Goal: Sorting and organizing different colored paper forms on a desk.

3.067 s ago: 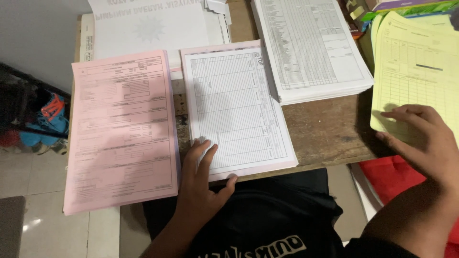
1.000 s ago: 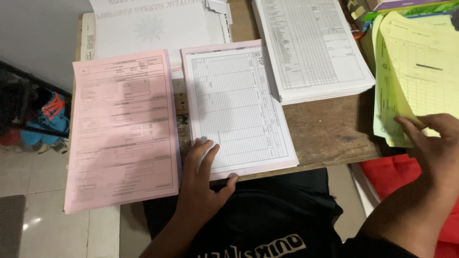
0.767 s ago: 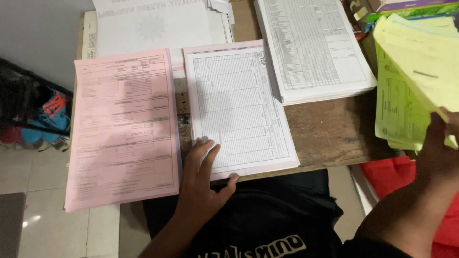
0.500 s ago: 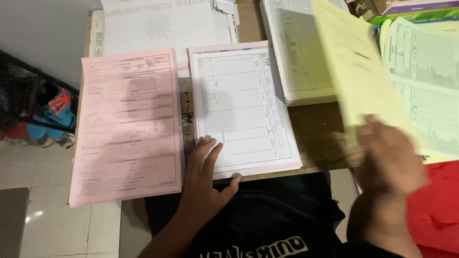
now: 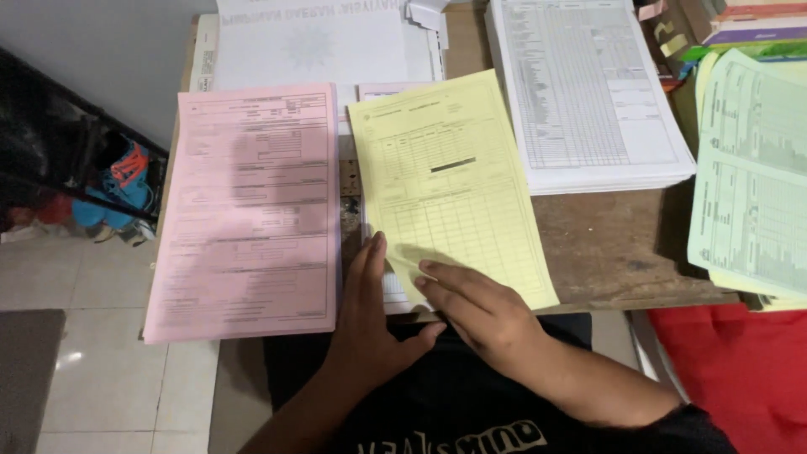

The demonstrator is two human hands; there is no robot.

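Pressed flat under both hands, a pale yellow printed form sheet [image 5: 450, 185] is held on the middle stack at the near edge of the worn brown wooden table [image 5: 605, 244]. At the table's left edge a stack of pink printed forms [image 5: 252, 210] overhangs the near edge. Beside it, the left hand [image 5: 370, 324] is laid open, fingers together, along the yellow sheet's left margin, while the right hand [image 5: 475, 307] is spread, fingers down, on its lower corner; nothing is pinched. The sheet seems placed but slightly askew, so squaring is judged left. Farther right, a thick stack of white tabulated sheets [image 5: 588, 92] is seen, then a pile of green and yellow forms [image 5: 752, 176], cut off by the frame. What lies beneath the yellow sheet is mostly hidden.
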